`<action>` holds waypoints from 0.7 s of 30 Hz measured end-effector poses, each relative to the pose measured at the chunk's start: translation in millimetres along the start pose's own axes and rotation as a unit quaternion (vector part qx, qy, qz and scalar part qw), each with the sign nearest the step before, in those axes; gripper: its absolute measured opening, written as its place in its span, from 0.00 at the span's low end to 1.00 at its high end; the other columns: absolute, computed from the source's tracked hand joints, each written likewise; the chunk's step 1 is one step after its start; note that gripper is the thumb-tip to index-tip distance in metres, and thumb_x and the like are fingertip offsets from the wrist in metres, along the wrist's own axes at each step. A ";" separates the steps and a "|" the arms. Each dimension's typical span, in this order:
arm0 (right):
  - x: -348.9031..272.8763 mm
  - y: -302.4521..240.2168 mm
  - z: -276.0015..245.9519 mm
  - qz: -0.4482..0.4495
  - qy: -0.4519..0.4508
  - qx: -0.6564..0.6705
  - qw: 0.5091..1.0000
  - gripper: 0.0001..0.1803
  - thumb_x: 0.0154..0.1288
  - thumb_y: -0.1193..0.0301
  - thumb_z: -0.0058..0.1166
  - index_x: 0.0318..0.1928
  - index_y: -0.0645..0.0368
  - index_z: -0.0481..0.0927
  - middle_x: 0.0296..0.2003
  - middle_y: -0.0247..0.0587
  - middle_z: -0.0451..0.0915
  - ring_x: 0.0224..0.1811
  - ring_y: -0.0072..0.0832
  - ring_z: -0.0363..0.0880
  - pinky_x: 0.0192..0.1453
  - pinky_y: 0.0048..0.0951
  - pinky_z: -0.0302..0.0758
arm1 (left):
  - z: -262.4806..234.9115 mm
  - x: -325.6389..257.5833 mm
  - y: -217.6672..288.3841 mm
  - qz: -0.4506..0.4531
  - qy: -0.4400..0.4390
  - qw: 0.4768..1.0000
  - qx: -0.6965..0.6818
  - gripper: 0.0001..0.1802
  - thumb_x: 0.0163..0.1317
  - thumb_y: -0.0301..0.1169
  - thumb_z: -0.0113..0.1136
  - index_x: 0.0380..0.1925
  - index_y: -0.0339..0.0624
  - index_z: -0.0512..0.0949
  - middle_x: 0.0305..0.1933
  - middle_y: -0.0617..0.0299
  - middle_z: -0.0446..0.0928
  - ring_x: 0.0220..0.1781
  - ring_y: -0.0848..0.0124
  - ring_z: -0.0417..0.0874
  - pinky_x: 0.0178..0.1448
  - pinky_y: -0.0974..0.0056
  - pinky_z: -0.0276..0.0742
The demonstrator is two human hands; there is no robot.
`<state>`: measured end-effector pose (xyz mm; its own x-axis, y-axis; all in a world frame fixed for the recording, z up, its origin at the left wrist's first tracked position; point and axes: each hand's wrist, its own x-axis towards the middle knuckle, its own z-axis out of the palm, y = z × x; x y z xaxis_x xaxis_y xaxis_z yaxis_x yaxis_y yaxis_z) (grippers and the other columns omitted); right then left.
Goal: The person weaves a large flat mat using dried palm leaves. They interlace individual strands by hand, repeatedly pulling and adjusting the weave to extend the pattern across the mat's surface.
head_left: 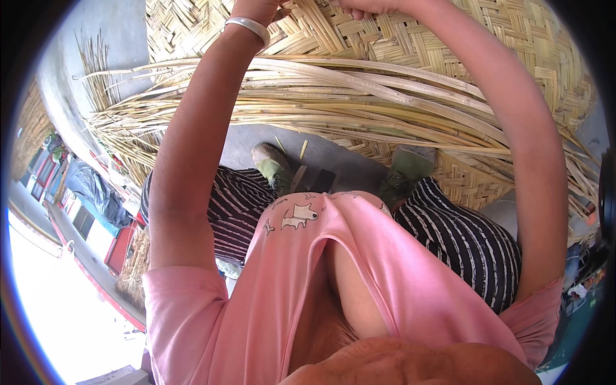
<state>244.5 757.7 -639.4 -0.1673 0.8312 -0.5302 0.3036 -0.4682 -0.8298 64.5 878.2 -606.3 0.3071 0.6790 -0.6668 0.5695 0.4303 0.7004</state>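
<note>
Left hand: one, the left hand point(256, 9), cut by the top edge above the mat; whether its fingers are apart or clamped on something, I cannot tell.
Right hand: one, the right hand point(371, 6), also cut by the top edge, fingers curled; what it grips, if anything, I cannot tell.
Gap: the two hands are apart, the mat showing between them.
Bracelet: one bracelet point(249, 29), pale metal, around the left wrist.
Mat: one mat point(523, 42), woven from flat straw-coloured strips, spread beneath both hands and running to the right.
Strips: one long heap of strips point(359, 96), lying across the near part of the mat, too overlapped to count; both forearms pass over it.
Scraps: two short scraps point(303, 149) on the grey floor point(353, 151), near the left shoe.
Shoes: two green shoes point(273, 165), one on each side, nearer the body than the heap.
Trouser legs: two striped trouser legs point(462, 244), knees apart.
Shirt: one pink shirt point(269, 282).
</note>
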 end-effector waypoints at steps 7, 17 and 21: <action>-2.6 -5.4 3.1 -0.004 0.000 -0.006 1.000 0.09 0.65 0.72 0.51 0.40 0.60 0.83 0.26 0.41 0.84 0.25 0.28 0.83 0.30 0.31 0.80 | -5.4 -12.1 13.6 -0.033 -0.077 0.995 -0.056 0.11 0.65 0.34 0.62 0.45 0.44 0.78 0.39 0.65 0.79 0.42 0.72 0.79 0.41 0.65 0.73; -1.6 -1.7 -3.4 0.001 0.008 0.010 1.000 0.09 0.66 0.70 0.52 0.41 0.59 0.83 0.28 0.41 0.84 0.26 0.28 0.82 0.31 0.32 0.79 | -31.5 -83.7 29.8 0.048 -0.129 0.988 0.070 0.12 0.67 0.30 0.61 0.47 0.35 0.79 0.47 0.52 0.84 0.49 0.67 0.84 0.51 0.65 0.81; 2.2 2.2 -3.1 0.005 0.015 0.030 0.999 0.09 0.67 0.70 0.52 0.42 0.59 0.82 0.28 0.41 0.84 0.25 0.28 0.82 0.29 0.31 0.79 | -40.4 -94.4 25.1 0.111 -0.138 0.978 0.112 0.11 0.67 0.28 0.61 0.47 0.37 0.81 0.46 0.54 0.84 0.50 0.70 0.85 0.51 0.67 0.83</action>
<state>247.6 759.4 -641.8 -0.1366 0.8347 -0.5335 0.2482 -0.4925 -0.8342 19.0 849.0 -515.5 0.6187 0.5419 -0.5688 0.6078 0.1286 0.7836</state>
